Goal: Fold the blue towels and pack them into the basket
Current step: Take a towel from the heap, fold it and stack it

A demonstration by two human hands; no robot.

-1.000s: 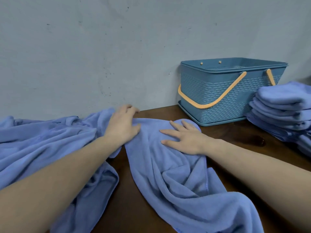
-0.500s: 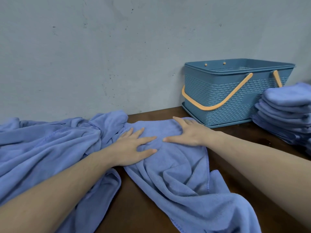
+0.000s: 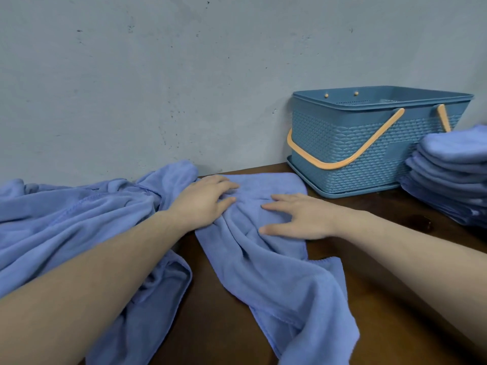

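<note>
Change noted: both hands have shifted on the cloth since half a second ago. The left hand [image 3: 204, 204] has slid toward the far left corner of the towel, and the right hand [image 3: 297, 216] has drawn back nearer the person, fingers now spread wider. The far edge looks flatter than it did, which I take to mean the towel is still being smoothed out and no fold has been made.

Item: towel being worked [image 3: 263, 259]. Blue, lying on the dark wooden table [image 3: 218, 322], between the unfolded heap and the basket. Long axis runs from the far edge near the wall toward the person, slanting to the right; the near end is bunched and creased and reaches the bottom of the view.

Item: left hand. Fingers relaxed, pressing flat on the cloth, gripping nothing.

Item: right hand. Fingers straight and splayed, palm down on the cloth, gripping nothing.

Item: heap of unfolded towels [image 3: 66, 222]. Left of the table, against the wall, touching the left forearm.

Item: basket [image 3: 369, 151]. Blue with orange handles, far right by the wall; no towels visible inside from here.

Item: stack of folded towels [image 3: 450, 175]. Just beside the basket on the right, not yet packed.
</note>
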